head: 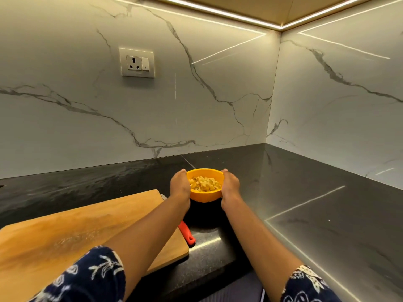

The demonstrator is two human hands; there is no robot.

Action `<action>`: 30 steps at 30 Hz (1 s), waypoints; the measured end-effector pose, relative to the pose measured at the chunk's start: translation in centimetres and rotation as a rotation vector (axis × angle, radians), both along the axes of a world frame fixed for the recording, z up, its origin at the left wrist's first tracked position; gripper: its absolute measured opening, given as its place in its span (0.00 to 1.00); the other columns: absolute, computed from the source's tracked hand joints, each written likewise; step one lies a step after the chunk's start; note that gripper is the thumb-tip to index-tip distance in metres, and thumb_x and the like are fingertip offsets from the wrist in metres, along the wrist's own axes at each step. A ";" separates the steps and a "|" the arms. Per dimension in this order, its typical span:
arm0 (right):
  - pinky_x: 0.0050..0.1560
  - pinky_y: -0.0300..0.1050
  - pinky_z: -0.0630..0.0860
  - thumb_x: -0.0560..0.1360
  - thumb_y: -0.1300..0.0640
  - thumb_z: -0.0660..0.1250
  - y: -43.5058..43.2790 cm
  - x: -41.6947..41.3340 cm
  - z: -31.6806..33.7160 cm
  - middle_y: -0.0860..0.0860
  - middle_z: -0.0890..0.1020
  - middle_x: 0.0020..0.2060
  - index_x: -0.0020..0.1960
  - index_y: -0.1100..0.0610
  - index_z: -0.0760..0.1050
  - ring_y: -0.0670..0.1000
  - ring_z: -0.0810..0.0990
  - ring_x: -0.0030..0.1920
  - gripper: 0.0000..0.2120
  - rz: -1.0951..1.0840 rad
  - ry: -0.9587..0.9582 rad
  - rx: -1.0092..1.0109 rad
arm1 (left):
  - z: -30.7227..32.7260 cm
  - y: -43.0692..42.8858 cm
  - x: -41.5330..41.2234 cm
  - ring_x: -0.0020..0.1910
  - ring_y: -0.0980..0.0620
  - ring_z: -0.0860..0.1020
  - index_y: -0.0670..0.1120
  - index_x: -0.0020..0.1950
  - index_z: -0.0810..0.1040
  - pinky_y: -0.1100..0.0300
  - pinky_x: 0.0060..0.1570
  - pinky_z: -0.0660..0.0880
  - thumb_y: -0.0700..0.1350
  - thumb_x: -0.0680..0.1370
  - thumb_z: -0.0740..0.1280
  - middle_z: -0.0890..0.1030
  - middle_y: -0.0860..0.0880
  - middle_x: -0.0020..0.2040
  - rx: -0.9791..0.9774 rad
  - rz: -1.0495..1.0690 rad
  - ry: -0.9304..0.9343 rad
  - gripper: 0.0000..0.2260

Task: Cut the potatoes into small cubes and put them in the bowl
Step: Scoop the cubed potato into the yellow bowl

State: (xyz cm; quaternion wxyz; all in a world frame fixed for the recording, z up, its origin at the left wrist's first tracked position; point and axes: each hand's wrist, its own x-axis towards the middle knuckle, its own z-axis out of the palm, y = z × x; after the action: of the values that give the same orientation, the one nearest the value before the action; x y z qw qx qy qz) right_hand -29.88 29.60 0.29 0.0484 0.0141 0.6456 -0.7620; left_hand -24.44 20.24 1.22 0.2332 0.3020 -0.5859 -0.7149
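Potato cubes (pixel 205 184) heaped in orange bowl (pixel 206 196), over dark bench (pixel 305 203) just past far right corner of cutting board (pixel 65 234). Bowl squarely between hands, both equally near: left hand (pixel 179 185) cups left wall, right hand (pixel 230 185) right wall, fingers curved round it. Red-handled knife (pixel 187 233) under left forearm. Cutting looks finished; bowl resting or lifted, cannot tell

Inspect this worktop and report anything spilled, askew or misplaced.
Nothing spilled: the potato cubes sit inside the orange bowl, gripped by the left hand and right hand. The red-handled knife looks awkward, lying at the right edge of the cutting board beneath the left arm.
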 end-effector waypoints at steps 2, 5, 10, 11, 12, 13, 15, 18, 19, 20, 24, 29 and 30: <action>0.50 0.49 0.74 0.81 0.49 0.54 -0.6 0.5 0.6 0.55 0.78 0.52 0.62 0.58 0.75 0.55 0.76 0.51 0.18 -0.040 0.002 -0.018 | 0.3 0.4 0.1 0.60 0.47 0.71 0.44 0.71 0.67 0.53 0.59 0.66 0.51 0.83 0.53 0.73 0.44 0.64 0.083 0.076 0.023 0.19; 0.55 0.53 0.75 0.81 0.48 0.54 -1.3 1.0 2.1 0.56 0.78 0.54 0.63 0.55 0.75 0.58 0.77 0.55 0.19 -0.033 0.046 -0.037 | 1.5 -0.2 0.7 0.53 0.49 0.73 0.47 0.66 0.72 0.53 0.52 0.70 0.52 0.83 0.54 0.75 0.46 0.52 0.131 0.112 0.092 0.17; 0.54 0.51 0.74 0.80 0.49 0.54 -4.7 4.3 4.9 0.57 0.78 0.56 0.64 0.55 0.73 0.56 0.78 0.56 0.18 0.142 0.077 -0.085 | 5.0 -4.7 5.4 0.47 0.46 0.78 0.46 0.58 0.78 0.51 0.47 0.77 0.51 0.80 0.60 0.80 0.44 0.48 0.091 0.189 0.230 0.13; 0.55 0.51 0.75 0.80 0.49 0.55 -5.6 5.4 5.3 0.58 0.79 0.56 0.63 0.55 0.74 0.56 0.78 0.55 0.18 0.187 0.075 -0.107 | 5.4 -5.7 6.7 0.47 0.45 0.80 0.46 0.58 0.79 0.49 0.49 0.78 0.50 0.79 0.61 0.81 0.43 0.48 0.100 0.195 0.254 0.13; 0.56 0.52 0.76 0.80 0.48 0.55 -6.7 6.8 5.6 0.57 0.79 0.56 0.63 0.54 0.73 0.56 0.78 0.55 0.17 0.234 0.063 -0.121 | 5.7 -6.6 8.6 0.46 0.45 0.80 0.46 0.57 0.79 0.47 0.50 0.79 0.49 0.78 0.61 0.81 0.43 0.48 0.109 0.201 0.272 0.12; 0.56 0.53 0.76 0.80 0.48 0.55 -7.6 8.0 5.8 0.57 0.78 0.56 0.63 0.53 0.73 0.56 0.78 0.54 0.16 0.274 0.055 -0.131 | 5.8 -7.3 10.2 0.45 0.44 0.80 0.47 0.55 0.79 0.45 0.49 0.79 0.48 0.78 0.61 0.82 0.44 0.47 0.116 0.201 0.279 0.11; 0.50 0.49 0.76 0.81 0.48 0.54 -9.1 10.7 5.8 0.55 0.77 0.54 0.65 0.52 0.71 0.54 0.77 0.52 0.16 0.361 0.058 -0.127 | 5.7 -8.7 13.4 0.45 0.45 0.80 0.47 0.55 0.78 0.44 0.49 0.78 0.48 0.79 0.59 0.81 0.45 0.47 0.114 0.233 0.286 0.11; 0.44 0.44 0.72 0.82 0.48 0.52 -10.6 14.1 4.9 0.51 0.74 0.49 0.68 0.52 0.68 0.50 0.75 0.48 0.17 0.467 0.051 -0.072 | 4.9 -10.5 17.3 0.46 0.46 0.80 0.46 0.58 0.78 0.47 0.51 0.78 0.48 0.81 0.58 0.81 0.45 0.51 0.107 0.309 0.291 0.12; 0.46 0.44 0.71 0.83 0.48 0.52 -11.0 15.1 4.5 0.51 0.73 0.50 0.69 0.52 0.66 0.50 0.74 0.50 0.17 0.498 0.038 -0.058 | 4.4 -11.0 18.2 0.46 0.47 0.79 0.46 0.56 0.78 0.49 0.50 0.78 0.47 0.81 0.57 0.80 0.46 0.51 0.117 0.332 0.292 0.12; 0.49 0.45 0.70 0.83 0.48 0.52 -11.3 16.0 4.0 0.50 0.72 0.52 0.70 0.51 0.65 0.50 0.72 0.52 0.18 0.528 0.028 -0.039 | 3.9 -11.4 19.3 0.46 0.48 0.79 0.46 0.53 0.78 0.51 0.49 0.78 0.46 0.82 0.56 0.80 0.46 0.51 0.129 0.351 0.291 0.11; 0.52 0.45 0.66 0.83 0.48 0.51 -12.3 18.2 2.3 0.50 0.69 0.56 0.72 0.50 0.63 0.48 0.67 0.53 0.18 0.589 0.008 0.028 | 1.5 -12.6 21.6 0.50 0.46 0.79 0.45 0.59 0.78 0.50 0.49 0.78 0.47 0.81 0.58 0.80 0.44 0.54 0.182 0.359 0.250 0.12; 0.52 0.43 0.66 0.83 0.49 0.51 -12.3 19.1 1.3 0.52 0.70 0.67 0.72 0.51 0.64 0.48 0.69 0.56 0.18 0.579 0.081 0.134 | -0.5 -13.2 22.7 0.56 0.46 0.78 0.49 0.63 0.77 0.47 0.61 0.73 0.50 0.81 0.59 0.80 0.45 0.57 0.015 0.295 0.137 0.14; 0.54 0.43 0.66 0.83 0.48 0.51 -12.2 19.0 1.3 0.52 0.69 0.68 0.72 0.51 0.63 0.49 0.69 0.60 0.19 0.591 0.113 0.165 | -0.6 -13.4 23.0 0.58 0.46 0.76 0.50 0.65 0.75 0.47 0.64 0.71 0.51 0.81 0.58 0.78 0.45 0.60 -0.056 0.286 0.111 0.15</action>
State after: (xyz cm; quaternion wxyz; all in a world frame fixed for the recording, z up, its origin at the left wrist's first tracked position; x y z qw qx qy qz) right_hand -10.93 17.43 1.62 0.2306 -0.2128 0.6830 -0.6596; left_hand -1.46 6.80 0.57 0.3730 0.3356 -0.5430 -0.6733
